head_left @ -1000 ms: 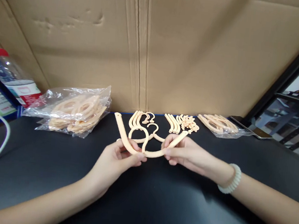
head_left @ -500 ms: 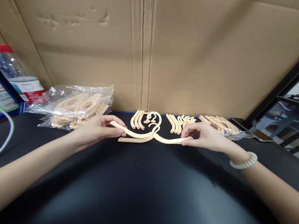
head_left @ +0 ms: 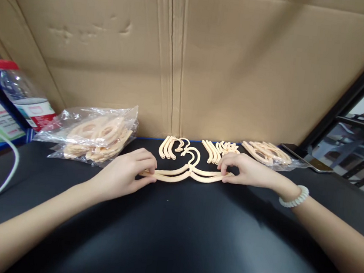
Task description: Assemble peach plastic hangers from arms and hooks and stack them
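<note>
Two beige clothes hangers (head_left: 172,179) lie one against the other just above the black tabletop, with their arms spread to both sides. Their hooks (head_left: 196,153) point away from me, and their centres meet at a small joint. My left hand (head_left: 128,172) pinches the left ends of the arms between thumb and fingers, partly hiding those tips. At the other side, my right hand (head_left: 242,169) is closed on the right ends. Just behind are a row of loose curved hanger arms (head_left: 168,147) and some small hook pieces (head_left: 180,145).
Another row of hanger arms (head_left: 211,152) lies beside a small pile of parts (head_left: 228,147). Bagged parts (head_left: 97,133) sit at left, more parts (head_left: 265,152) at right, near a phone-like slab (head_left: 317,164). A cardboard wall (head_left: 241,73) stands behind; a white cable (head_left: 7,182) curves at left.
My left hand has brought the raised left arm down beside the other one, so both left arms now lie together. The hangers have come slightly nearer to me.
</note>
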Demonstrator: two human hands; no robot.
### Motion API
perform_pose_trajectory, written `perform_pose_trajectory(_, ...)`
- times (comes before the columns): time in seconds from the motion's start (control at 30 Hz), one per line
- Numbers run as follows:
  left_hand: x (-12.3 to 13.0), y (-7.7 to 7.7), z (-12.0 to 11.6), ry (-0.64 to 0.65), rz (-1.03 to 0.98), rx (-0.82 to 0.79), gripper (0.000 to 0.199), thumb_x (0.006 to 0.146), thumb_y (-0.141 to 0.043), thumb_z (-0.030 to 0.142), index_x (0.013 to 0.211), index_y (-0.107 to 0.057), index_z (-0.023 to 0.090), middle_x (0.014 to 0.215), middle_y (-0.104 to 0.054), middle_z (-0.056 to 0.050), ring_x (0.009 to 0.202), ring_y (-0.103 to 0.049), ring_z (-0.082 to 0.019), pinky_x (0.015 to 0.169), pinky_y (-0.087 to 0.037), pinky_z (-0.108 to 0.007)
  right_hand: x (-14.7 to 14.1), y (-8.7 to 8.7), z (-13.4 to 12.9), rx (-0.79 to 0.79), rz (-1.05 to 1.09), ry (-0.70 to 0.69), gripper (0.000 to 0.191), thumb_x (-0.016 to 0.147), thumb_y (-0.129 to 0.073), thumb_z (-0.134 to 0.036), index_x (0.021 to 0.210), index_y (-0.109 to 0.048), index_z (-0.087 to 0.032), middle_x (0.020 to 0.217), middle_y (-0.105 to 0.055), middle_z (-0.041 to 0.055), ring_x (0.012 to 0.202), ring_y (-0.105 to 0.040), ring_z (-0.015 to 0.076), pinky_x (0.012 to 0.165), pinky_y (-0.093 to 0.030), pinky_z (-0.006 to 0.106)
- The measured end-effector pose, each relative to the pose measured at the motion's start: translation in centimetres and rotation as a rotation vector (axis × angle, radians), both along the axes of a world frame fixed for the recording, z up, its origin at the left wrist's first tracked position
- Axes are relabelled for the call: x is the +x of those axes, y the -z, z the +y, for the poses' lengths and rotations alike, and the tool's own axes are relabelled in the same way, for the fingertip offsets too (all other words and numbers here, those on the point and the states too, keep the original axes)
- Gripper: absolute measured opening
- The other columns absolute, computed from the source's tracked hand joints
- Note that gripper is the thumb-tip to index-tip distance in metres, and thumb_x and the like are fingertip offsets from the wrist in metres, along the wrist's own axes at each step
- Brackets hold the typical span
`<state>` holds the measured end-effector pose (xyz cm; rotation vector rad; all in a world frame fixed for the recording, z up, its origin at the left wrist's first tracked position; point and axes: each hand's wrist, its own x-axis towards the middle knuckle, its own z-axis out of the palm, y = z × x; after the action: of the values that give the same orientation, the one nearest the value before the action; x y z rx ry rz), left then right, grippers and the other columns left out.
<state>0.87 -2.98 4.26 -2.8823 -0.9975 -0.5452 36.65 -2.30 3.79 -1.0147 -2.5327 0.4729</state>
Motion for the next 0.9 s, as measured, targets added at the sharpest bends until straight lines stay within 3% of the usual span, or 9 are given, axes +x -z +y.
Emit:
perform_pose_trajectory(0.2, 0.4, 0.3, -0.2, 0.02, 0.112, 0.068, 0.015, 0.093, -0.049, 0.025, 0.086, -0.06, 0.019, 0.093, -0.064, -0.007, 0.091, -0.059, -0.024, 0.08, -0.047, -0.036, 0.2, 0.5, 0.2, -0.016, -0.024, 0.019, 0.01, 0.083, -0.066, -0.028, 0.078, -0.064, -0.019, 0.085, -0.066, 0.0031, 0.081, -0.061, 0.0193, 0.079, -0.046, 0.032)
perform_pose_trajectory(0.4, 0.2, 1.0, 0.0, -0.034, 0.116, -0.014, 0.021, 0.096, -0.042, 0.026, 0.093, -0.061, 0.018, 0.086, -0.066, -0.006, 0.078, -0.063, -0.02, 0.071, -0.049, -0.031, 0.3, 0.5, 0.2, -0.046, -0.049, 0.054, 0.011, 0.083, -0.066, -0.028, 0.079, -0.064, -0.018, 0.081, -0.066, 0.0023, 0.075, -0.061, 0.0178, 0.074, -0.046, 0.031)
perform_pose_trajectory(0.9, -0.1, 3.3, 1.0, -0.089, -0.138, -0.023, 0.023, 0.093, -0.05, 0.033, 0.101, -0.068, 0.02, 0.101, -0.073, -0.007, 0.093, -0.068, -0.023, 0.083, -0.053, -0.035, -0.1, -0.1, 0.0, 0.0, -0.086, 0.122, 0.005, 0.081, -0.063, -0.019, 0.082, -0.067, -0.017, 0.08, -0.067, 0.0027, 0.074, -0.06, 0.0174, 0.068, -0.044, 0.028)
